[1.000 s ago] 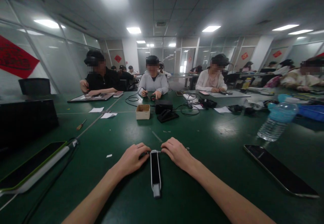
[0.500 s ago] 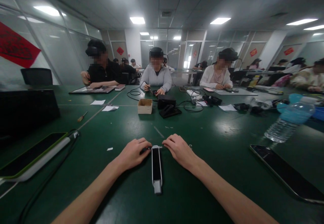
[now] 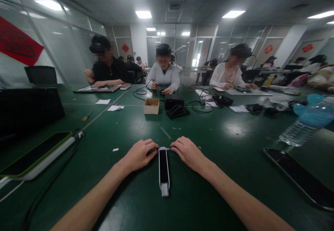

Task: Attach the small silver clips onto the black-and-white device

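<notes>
In front of me on the green table (image 3: 109, 199) lies a long narrow black piece with a white rim (image 3: 164, 168). A small pale block sits at its near end. My left hand (image 3: 142, 154) rests at the far left corner, thumb and fingers pinched together. My right hand (image 3: 186, 152) is at the far right corner, its fingers also pressed together. Between the fingertips a thin silvery bit crosses the far end of the piece. Whatever each hand pinches is too small and covered to name.
A phone (image 3: 297, 175) lies at right by a water bottle (image 3: 305, 123). At left are a green-edged device (image 3: 36, 154) with a cable and a brush (image 3: 87, 116). Farther off stand a small box (image 3: 151, 106) and a black stand (image 3: 177, 111). Several people sit opposite.
The whole view has shifted slightly, with the scene moving right and a little up. Both hands stay at the far end of the narrow piece, almost unchanged.
</notes>
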Demonstrator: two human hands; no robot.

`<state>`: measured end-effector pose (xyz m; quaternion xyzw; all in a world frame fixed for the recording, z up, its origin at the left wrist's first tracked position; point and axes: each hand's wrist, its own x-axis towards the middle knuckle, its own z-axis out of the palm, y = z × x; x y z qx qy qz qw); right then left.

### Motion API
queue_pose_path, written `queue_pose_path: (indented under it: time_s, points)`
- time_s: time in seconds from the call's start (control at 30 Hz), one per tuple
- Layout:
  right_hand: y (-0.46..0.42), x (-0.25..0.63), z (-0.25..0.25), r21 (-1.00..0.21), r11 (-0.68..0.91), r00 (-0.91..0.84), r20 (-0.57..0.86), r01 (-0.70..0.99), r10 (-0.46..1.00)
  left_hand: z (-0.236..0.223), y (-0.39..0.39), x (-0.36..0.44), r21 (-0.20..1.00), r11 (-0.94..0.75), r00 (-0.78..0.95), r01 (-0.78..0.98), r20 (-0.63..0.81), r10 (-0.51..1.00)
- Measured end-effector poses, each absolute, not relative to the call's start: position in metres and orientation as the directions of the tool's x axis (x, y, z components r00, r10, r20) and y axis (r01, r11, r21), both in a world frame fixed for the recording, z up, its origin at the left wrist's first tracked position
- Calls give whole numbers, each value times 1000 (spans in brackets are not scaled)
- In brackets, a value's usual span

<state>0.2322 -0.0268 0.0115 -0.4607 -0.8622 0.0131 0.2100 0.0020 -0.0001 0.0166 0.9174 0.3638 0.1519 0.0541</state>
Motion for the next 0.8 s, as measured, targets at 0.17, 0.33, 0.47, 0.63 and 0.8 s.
queue_pose_path:
  time_s: [0.17,0.33,0.47,0.63,0.8]
  points:
    - [-29,232,13,-257,589,-499,339,766,798,16,0,2,200,-726,688,658,231,688]
    - [-29,233,14,-308,561,-473,316,768,822,15,0,1,213,-726,688,654,232,687]
    - [-28,232,12,-331,552,-463,313,765,829,14,0,0,221,-721,681,657,237,693]
    - [-28,230,10,-308,578,-484,331,756,810,13,0,-1,213,-730,688,650,245,684]
    - [-28,230,9,-299,598,-500,345,744,795,13,-1,-1,197,-727,683,658,252,686]
